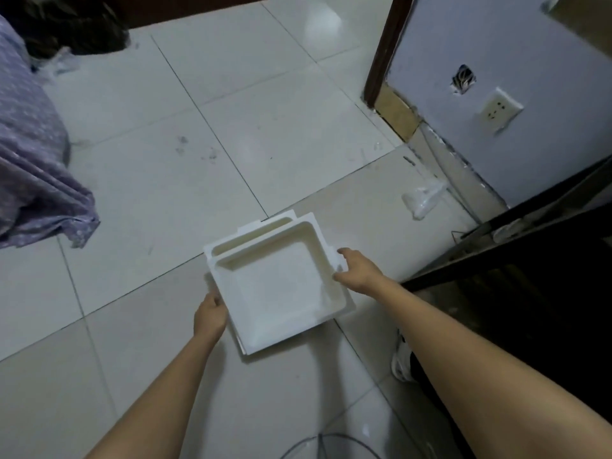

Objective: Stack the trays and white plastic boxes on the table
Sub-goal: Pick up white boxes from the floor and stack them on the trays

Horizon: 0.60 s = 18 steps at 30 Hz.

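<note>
Two white plastic trays are nested, held out over the tiled floor. The upper tray [281,289] is shifted toward me, so the lower tray [251,233] shows its far rim beyond it. My left hand [210,314] grips the stack's left edge. My right hand [359,270] grips the right edge, fingers curled over the rim. The trays' undersides are hidden.
White floor tiles [198,144] fill most of the view. A purple bedsheet [29,160] hangs at the left. A dark table edge [530,220] runs along the right, below a wall with a socket [500,109]. A crumpled plastic bag [422,197] lies by the wall.
</note>
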Tool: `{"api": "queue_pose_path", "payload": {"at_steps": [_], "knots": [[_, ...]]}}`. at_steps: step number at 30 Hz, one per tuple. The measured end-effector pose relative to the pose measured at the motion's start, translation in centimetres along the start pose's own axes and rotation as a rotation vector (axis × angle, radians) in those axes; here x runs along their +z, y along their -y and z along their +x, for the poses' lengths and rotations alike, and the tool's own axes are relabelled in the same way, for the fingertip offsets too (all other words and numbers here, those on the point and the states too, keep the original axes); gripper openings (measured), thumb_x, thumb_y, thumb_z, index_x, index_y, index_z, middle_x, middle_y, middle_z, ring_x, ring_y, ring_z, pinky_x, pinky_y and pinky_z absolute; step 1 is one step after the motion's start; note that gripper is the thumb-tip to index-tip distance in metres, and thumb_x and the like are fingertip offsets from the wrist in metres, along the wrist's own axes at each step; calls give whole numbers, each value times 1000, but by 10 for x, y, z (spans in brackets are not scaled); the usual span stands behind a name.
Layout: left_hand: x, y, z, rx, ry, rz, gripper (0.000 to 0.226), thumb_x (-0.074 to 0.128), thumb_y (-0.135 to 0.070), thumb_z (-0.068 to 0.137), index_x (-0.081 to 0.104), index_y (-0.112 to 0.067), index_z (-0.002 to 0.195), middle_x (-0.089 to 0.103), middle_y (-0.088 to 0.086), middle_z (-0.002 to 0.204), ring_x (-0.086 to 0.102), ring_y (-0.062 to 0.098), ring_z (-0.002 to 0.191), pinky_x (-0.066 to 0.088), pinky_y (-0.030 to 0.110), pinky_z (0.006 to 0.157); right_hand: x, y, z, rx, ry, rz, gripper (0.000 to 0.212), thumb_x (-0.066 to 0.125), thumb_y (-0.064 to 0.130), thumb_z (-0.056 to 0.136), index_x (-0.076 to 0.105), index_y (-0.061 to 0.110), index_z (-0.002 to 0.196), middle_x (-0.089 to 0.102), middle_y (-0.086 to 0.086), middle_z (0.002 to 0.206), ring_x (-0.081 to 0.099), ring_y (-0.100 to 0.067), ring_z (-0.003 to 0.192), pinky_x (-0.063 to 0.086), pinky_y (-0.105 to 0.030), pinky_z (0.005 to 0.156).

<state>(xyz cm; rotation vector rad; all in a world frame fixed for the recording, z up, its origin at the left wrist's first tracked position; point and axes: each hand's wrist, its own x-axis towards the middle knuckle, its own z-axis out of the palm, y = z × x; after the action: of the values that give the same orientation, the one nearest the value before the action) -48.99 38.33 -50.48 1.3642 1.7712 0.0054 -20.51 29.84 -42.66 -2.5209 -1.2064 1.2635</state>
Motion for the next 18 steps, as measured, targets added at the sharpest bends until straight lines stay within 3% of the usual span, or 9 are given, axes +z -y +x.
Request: {"api": "queue_pose_path", "payload": {"at_steps": [7, 11, 18], "knots": [[26, 20, 12, -82, 74, -40, 27, 44, -10, 93, 50, -1, 117, 59, 22, 118, 56, 36, 108, 39, 34, 78, 31, -10, 19, 29, 61, -22, 72, 60, 23, 88, 25, 10, 149, 35, -12, 148, 44, -31, 131, 40, -39, 106], [35, 27, 16, -147, 127, -88, 35, 45, -10, 92, 41, 3, 124, 55, 25, 123, 55, 38, 113, 44, 39, 91, 40, -18, 24, 49, 57, -23, 52, 61, 21, 85, 41, 6, 130, 43, -13, 135, 53, -32, 115, 48, -42, 97], [42, 29, 25, -215, 185, -112, 37, 43, -10, 94, 36, 2, 128, 50, 27, 128, 51, 40, 118, 42, 46, 99, 46, -32, 31, 81, 93, 7, 33, 59, 20, 82, 44, 7, 109, 47, -8, 117, 53, -28, 95, 49, -39, 83]]}}
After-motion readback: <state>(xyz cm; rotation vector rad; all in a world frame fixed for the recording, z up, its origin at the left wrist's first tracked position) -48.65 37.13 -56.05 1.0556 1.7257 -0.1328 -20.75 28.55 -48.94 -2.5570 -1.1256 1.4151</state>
